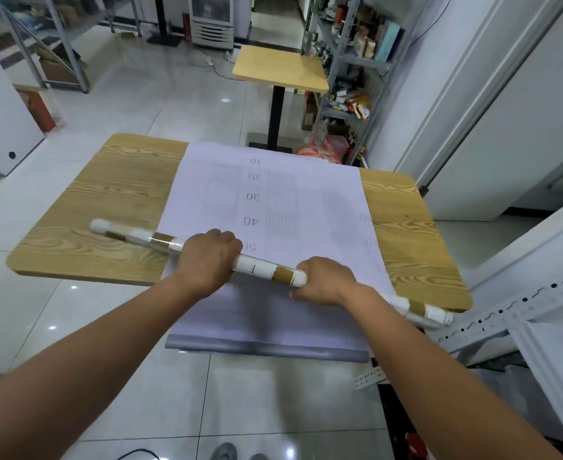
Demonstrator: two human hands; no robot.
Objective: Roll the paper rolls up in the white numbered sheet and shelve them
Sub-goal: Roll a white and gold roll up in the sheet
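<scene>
A long bundle of paper rolls (260, 268), white with brown bands, lies slanted across the wooden table (107, 207), from the left middle down to the near right corner. It rests on the white numbered sheet (273, 200), printed with 10 to 50, which hangs over the table's near edge and curls at the bottom. My left hand (208, 257) grips the bundle near its middle. My right hand (328, 280) holds it further right, fingers wrapped under it.
A smaller wooden table (280, 68) on a black post stands beyond. Metal shelving (350, 61) with goods is at the back right, more racks at the back left. A white perforated shelf rail (506, 313) runs at the right.
</scene>
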